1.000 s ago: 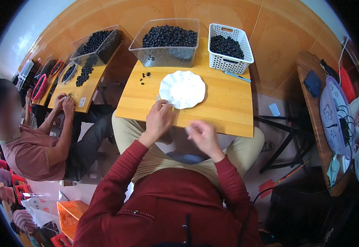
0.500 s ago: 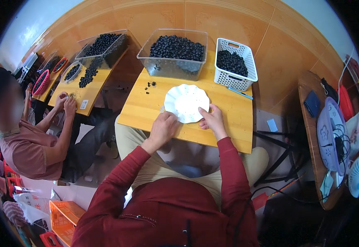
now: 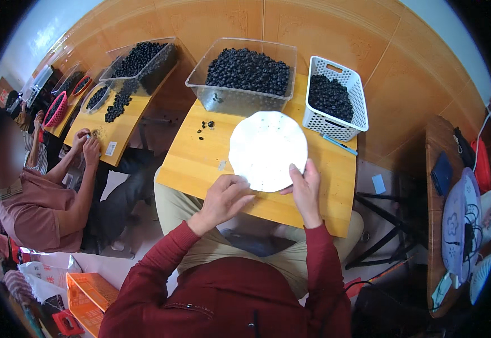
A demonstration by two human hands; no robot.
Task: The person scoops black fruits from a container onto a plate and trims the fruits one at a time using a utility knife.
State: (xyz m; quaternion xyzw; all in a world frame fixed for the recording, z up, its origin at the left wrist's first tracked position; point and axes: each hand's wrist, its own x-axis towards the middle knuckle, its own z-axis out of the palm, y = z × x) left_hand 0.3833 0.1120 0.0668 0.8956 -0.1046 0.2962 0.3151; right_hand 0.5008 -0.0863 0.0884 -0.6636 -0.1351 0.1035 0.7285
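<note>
A white plate with a wavy rim has small dark specks on it. My right hand grips its near right rim, thumb on top and fingers underneath. My left hand is by the near left rim, its fingers loosely bent and apart, holding nothing I can see; whether a fingertip touches the rim I cannot tell. Left of the plate, several dark round beads lie loose on the yellow wooden table.
Behind the plate stands a clear plastic bin heaped with dark beads. A white perforated basket of similar beads is at the right, a blue pen beside it. A co-worker sits at another table on the left. An orange crate is on the floor.
The plate looks larger and nearer, raised and tilted by my right hand. My left hand has loosened from its pinch at the rim and shifted slightly downward. The view has also shifted a little.
</note>
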